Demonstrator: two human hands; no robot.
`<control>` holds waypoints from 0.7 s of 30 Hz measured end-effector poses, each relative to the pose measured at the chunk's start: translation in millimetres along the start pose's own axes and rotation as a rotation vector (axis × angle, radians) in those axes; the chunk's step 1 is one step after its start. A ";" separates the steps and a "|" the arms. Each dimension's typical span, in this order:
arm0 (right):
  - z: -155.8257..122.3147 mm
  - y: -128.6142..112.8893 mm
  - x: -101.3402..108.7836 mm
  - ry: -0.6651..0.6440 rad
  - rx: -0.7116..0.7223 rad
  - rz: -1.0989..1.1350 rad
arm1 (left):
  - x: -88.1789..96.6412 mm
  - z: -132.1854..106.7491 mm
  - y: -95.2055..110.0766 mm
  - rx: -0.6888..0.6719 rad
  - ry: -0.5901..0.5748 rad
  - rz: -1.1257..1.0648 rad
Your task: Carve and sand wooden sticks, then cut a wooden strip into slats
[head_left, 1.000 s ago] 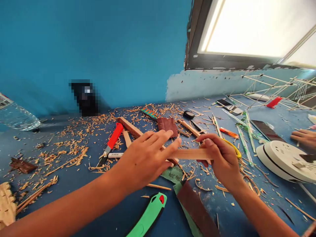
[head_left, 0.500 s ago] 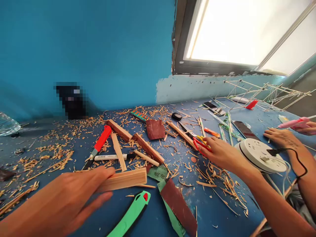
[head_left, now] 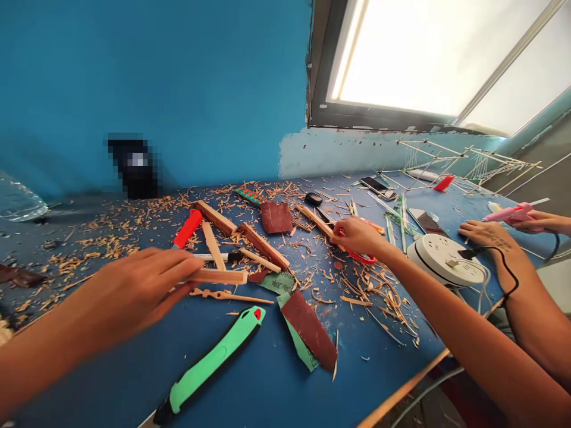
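Note:
My left hand (head_left: pixel 145 285) is closed round a short wooden block (head_left: pixel 220 276), its end sticking out past my fingertips. The block is above a marker, partly covered, and a thin carved stick (head_left: pixel 232 296). My right hand (head_left: pixel 359 236) pinches the red-handled scissors (head_left: pixel 364 258) on the table; my fingers cover much of their handles. Beside my right fingertips lies a wooden strip (head_left: pixel 316 220). In front of my left hand lies a green-handled cutting tool (head_left: pixel 218 356). Folded sandpaper (head_left: pixel 310 324) lies between my hands.
Wood shavings litter the blue table (head_left: pixel 276 392). A red-handled knife (head_left: pixel 188 228) and wooden sticks (head_left: pixel 263 245) lie ahead. At right, a white power strip (head_left: pixel 446 258) with cables stands near a co-worker's hands (head_left: pixel 488 238), one holding a pink glue gun (head_left: pixel 513 213).
My right hand has shifted from lying over the scissors to pinching their handles. My left hand has turned the wooden block, so a narrower side shows. The view has moved slightly.

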State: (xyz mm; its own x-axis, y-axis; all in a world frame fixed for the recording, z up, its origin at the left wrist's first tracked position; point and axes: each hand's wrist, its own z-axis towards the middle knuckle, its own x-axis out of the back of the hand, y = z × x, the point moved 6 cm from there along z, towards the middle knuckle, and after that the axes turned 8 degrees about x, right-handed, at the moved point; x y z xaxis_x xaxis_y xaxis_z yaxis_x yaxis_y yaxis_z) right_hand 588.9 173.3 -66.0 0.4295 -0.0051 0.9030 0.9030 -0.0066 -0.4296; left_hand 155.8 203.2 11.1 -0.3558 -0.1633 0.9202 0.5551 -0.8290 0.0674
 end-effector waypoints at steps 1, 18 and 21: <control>4.5 0.2 -1.1 -0.014 -0.014 0.066 | -1.0 9.7 0.6 -0.014 -0.035 0.040; -68.2 -131.7 -21.2 -0.276 0.256 1.365 | -40.4 114.8 60.6 0.154 -0.204 -0.791; -80.8 -160.5 -31.1 -0.317 0.283 1.496 | -34.0 107.6 94.5 0.174 -0.246 -1.157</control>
State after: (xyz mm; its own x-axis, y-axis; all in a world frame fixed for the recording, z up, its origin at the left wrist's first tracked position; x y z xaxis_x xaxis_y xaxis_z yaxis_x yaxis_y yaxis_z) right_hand 429.9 93.7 -25.3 0.8593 0.3698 -0.3533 -0.3781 -0.0059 -0.9258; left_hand 301.3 188.0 27.7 -0.5689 0.7546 0.3270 0.1012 -0.3303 0.9384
